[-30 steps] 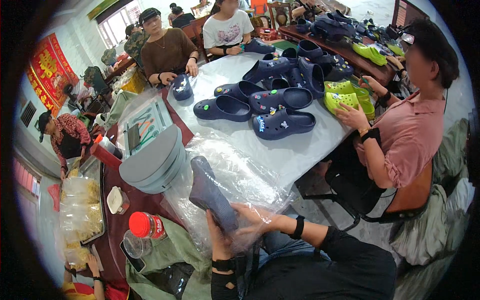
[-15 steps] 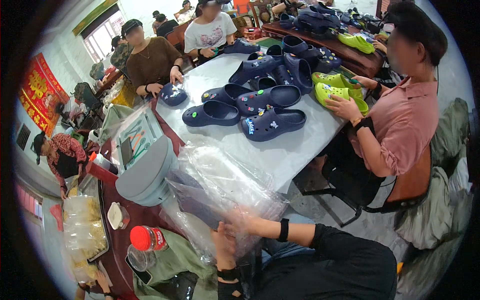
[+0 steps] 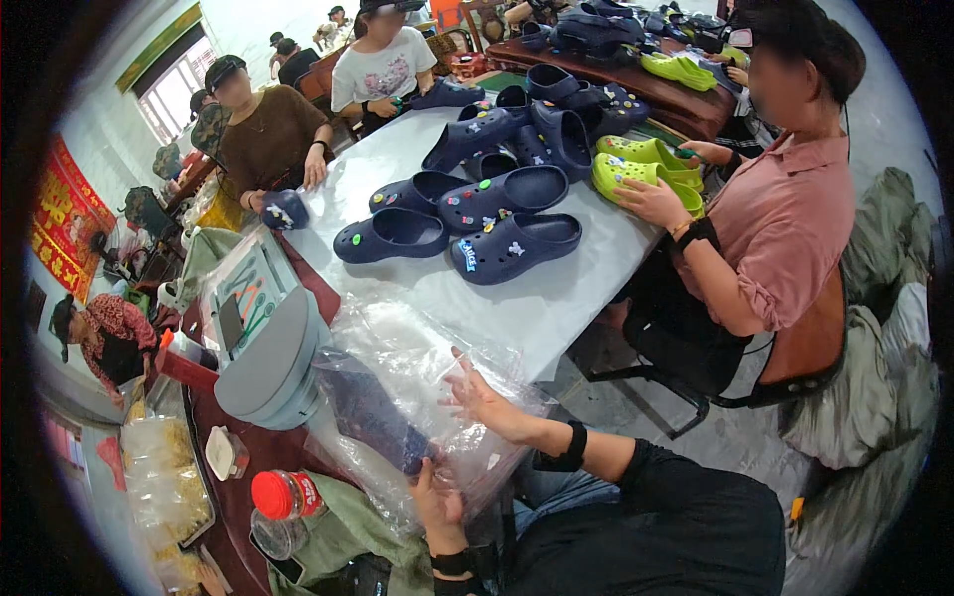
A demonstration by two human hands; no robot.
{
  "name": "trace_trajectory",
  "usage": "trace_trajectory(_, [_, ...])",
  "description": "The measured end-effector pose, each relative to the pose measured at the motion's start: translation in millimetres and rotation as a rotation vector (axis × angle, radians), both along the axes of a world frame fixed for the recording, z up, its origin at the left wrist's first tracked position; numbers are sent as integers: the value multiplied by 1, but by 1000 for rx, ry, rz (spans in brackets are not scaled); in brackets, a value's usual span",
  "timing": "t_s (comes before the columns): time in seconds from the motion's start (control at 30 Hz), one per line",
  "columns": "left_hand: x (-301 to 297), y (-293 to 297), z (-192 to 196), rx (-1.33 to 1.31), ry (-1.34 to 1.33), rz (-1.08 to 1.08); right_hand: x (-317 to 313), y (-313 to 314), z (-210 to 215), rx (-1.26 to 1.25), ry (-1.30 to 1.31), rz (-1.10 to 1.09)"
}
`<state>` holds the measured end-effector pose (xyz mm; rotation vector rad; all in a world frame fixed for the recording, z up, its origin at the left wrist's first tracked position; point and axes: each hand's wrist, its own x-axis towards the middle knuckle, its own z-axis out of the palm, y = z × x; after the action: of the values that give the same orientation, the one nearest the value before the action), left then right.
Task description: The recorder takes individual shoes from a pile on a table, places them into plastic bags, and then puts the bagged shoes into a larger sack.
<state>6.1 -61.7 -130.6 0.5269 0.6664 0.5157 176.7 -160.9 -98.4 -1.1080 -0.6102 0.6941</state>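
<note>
A long dark blue clog (image 3: 370,405), its details blurred by plastic, lies inside a clear plastic bag (image 3: 475,459) in front of me. My left hand (image 3: 440,505) grips the near end of the bagged clog, thumb against its edge. To the right of it, my right hand (image 3: 484,402) is raised over the clear film with fingers spread, holding nothing. More clear bags (image 3: 393,313) lie under and beyond the bagged clog. Ahead on the white tabletop stand several navy clogs with small charms, the closest being a navy clog (image 3: 517,248).
A grey rounded box (image 3: 268,363) stands left of the bags. A red-lidded jar (image 3: 283,494), a small white tub (image 3: 227,452) and packed clear bags (image 3: 159,462) lie farther left. At right a co-worker in pink (image 3: 785,219) handles lime clogs (image 3: 646,179); two others sit across the table.
My right hand has come off the near end of the bagged clog, lifting rightward with fingers spreading. My left hand keeps its hold. The whole view has shifted slightly.
</note>
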Motion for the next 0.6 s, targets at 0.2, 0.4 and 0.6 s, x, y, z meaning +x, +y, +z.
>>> trace_trajectory(0.2, [0,-6,17,-165,26,-48,2,-17,26,-48,74,-204])
trace_trajectory(0.4, [-4,1,6,-47,-33,-71,108,-32,30,-235,-341,-810])
trace_trajectory(0.6, [3,-14,3,35,52,6,240,-39,22,-660,-823,-1005])
